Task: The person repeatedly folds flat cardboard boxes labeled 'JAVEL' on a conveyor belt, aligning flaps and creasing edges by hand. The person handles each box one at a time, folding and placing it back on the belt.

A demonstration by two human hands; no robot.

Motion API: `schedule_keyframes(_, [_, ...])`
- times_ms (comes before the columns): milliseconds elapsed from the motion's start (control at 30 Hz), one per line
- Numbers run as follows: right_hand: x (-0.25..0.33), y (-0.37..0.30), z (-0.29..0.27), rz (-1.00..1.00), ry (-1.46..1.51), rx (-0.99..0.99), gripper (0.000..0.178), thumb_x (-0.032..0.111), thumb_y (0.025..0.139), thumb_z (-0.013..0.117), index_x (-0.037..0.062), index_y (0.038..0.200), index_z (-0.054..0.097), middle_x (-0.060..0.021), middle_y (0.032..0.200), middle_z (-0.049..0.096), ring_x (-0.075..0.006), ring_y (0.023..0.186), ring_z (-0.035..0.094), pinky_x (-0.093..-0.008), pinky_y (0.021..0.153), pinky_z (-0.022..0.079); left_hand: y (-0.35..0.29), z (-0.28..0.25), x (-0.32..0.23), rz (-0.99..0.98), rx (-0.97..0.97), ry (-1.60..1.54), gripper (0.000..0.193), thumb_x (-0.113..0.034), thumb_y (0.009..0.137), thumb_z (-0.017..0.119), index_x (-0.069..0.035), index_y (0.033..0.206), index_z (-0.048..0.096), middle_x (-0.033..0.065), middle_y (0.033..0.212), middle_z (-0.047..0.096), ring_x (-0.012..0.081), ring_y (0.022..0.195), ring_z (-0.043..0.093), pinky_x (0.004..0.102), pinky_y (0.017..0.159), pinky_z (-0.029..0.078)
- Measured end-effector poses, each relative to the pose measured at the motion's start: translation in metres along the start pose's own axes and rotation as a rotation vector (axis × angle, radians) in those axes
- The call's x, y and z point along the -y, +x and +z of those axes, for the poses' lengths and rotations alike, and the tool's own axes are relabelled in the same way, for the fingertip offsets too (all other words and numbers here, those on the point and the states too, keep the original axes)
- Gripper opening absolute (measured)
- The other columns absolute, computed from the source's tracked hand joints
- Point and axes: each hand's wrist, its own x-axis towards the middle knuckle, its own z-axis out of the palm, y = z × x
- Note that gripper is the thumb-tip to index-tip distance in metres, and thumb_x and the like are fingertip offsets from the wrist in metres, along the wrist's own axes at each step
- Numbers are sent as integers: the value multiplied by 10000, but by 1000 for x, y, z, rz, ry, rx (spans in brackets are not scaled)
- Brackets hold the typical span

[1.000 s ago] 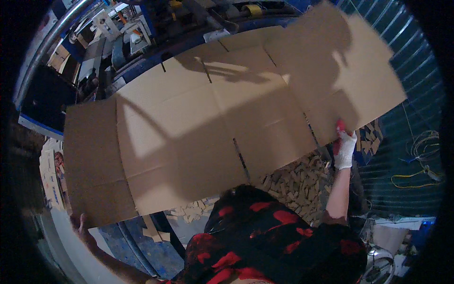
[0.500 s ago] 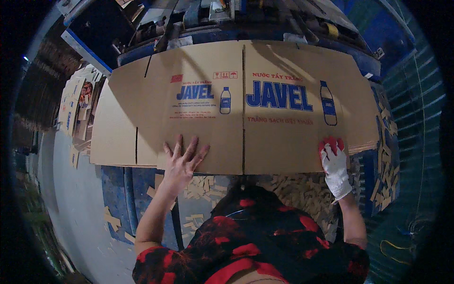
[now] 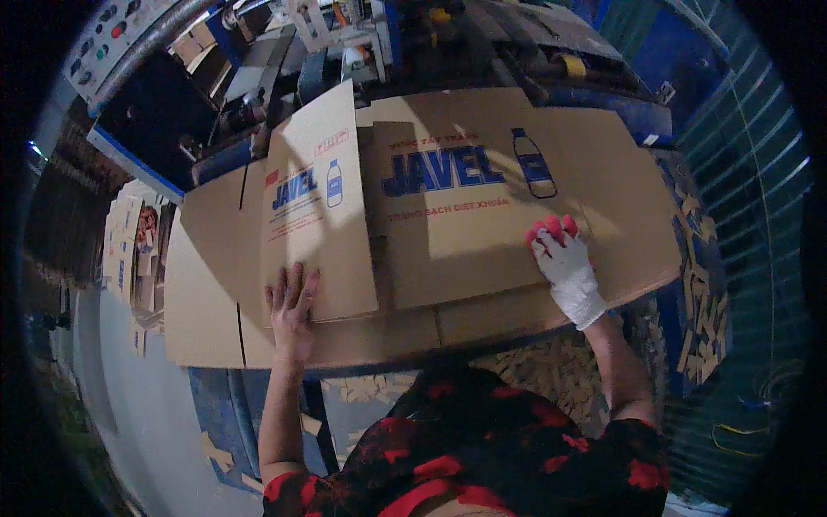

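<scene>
A flattened brown carton blank (image 3: 448,267) with blue and red print and bottle drawings lies on a stack of similar blanks (image 3: 202,293). Its left printed panel (image 3: 332,258) is bent up along the middle crease, its right edge standing above the neighbouring panel. My bare left hand (image 3: 293,306) lies on the near part of that panel, fingers out flat. On the right panel, near its lower right, rests my right hand (image 3: 564,263) in a white knitted glove with red fingertips. Its palm is down, and nothing is gripped.
Beyond the stack stands a blue machine (image 3: 594,108) with rollers and a control panel (image 3: 116,39) at far left. Cardboard scraps (image 3: 551,370) litter the area below the stack. More printed cardboard (image 3: 125,233) is piled at left. A green corrugated wall (image 3: 758,250) runs along the right.
The top blank lay flat; now its left panel is tilted up at the crease and the blank sits farther back, baring the sheet beneath. My right hand has shifted left and away from me.
</scene>
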Motion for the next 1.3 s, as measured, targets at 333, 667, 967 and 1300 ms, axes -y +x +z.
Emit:
schedule_keyframes(333, [-81,160,90,-103,24,81,439,2,700,563,68,1133,577,-134,1155,593,-332,1148,520,-465,1004,383,187,76,58,12,-8,41,416,-182,920,476,-229,1332,498,97,1412,444,354,1277,413,507,1037,283])
schedule_keyframes(667, [-133,194,72,183,121,136,616,27,784,586,73,1371,406,-161,1369,446,-344,1288,389,-443,1084,295,175,40,117,-325,43,205,577,-325,827,636,-194,1356,447,60,1419,421,275,1332,345,561,1062,267])
schedule_keyframes(967, [-112,-71,-36,467,-262,416,597,386,890,499,89,1398,400,-197,1436,365,-387,1345,299,-516,1115,155,-130,-59,279,-975,-58,263,537,-494,819,629,14,989,615,231,968,627,376,944,586,438,819,459])
schedule_keyframes(1300, [-88,-205,-93,1196,-632,-2,646,419,890,560,34,1378,385,-190,1429,368,-370,1317,332,-472,1077,288,-134,-86,288,-1069,285,345,804,-647,607,724,37,1022,635,239,1017,635,370,1022,576,449,878,449])
